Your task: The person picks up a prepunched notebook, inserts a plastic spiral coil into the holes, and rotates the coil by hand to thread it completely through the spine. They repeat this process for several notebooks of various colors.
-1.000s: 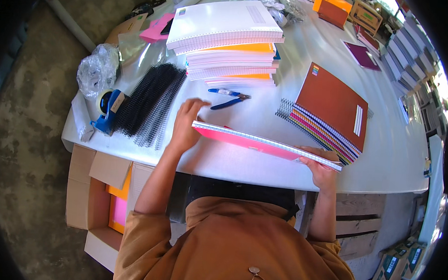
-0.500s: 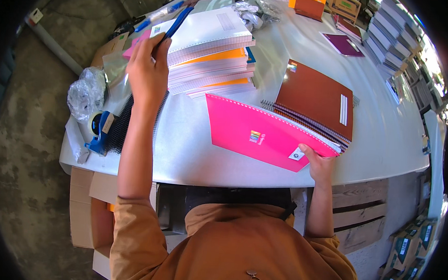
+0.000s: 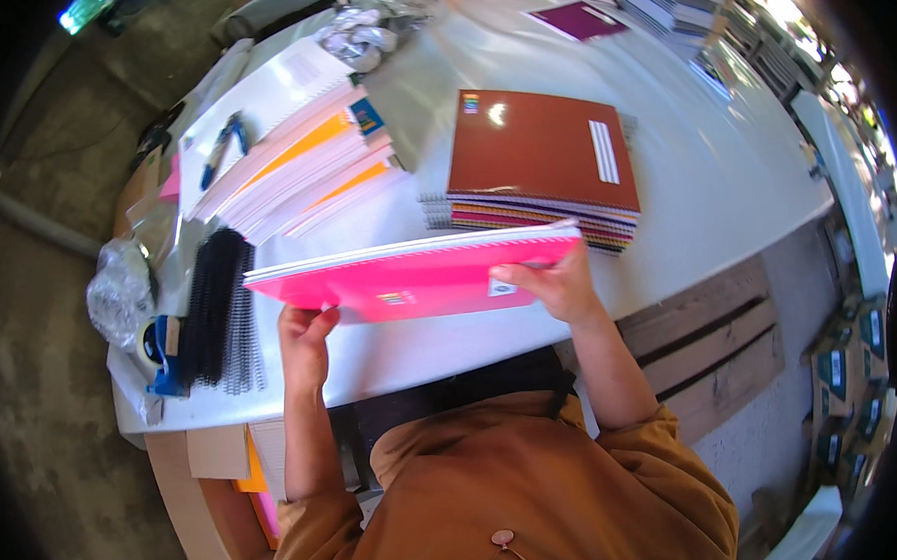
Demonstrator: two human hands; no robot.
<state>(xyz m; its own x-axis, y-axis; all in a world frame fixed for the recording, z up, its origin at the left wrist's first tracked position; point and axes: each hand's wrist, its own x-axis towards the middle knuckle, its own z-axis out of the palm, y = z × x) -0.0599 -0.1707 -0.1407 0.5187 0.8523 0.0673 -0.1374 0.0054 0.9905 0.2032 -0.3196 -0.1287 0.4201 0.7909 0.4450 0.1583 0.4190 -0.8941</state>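
Note:
A pink-covered notebook (image 3: 429,277), its row of punched holes along the upper edge, is held up between my two hands over the table's front edge. My left hand (image 3: 306,342) pinches its lower left corner. At its right end my right hand (image 3: 558,285) grips it, thumb on the pink cover beside a small white label. Just beyond lies a stack of spiral-bound notebooks (image 3: 544,149) with a glossy brown one on top. Farther left, a blue pen-like tool (image 3: 221,150) rests on a fanned pile of unbound page blocks (image 3: 295,138).
Black spiral binding coils (image 3: 219,305) lie at the table's left, beside a blue tape dispenser (image 3: 168,356) and crumpled clear plastic (image 3: 121,294). A purple cover (image 3: 578,20) and grey stacked books (image 3: 670,14) stand at the back. An open cardboard box (image 3: 204,500) is below the left edge.
My left hand has left the blue tool on the page pile and now grips the pink notebook's left corner. The notebook has swung more level and the view has turned.

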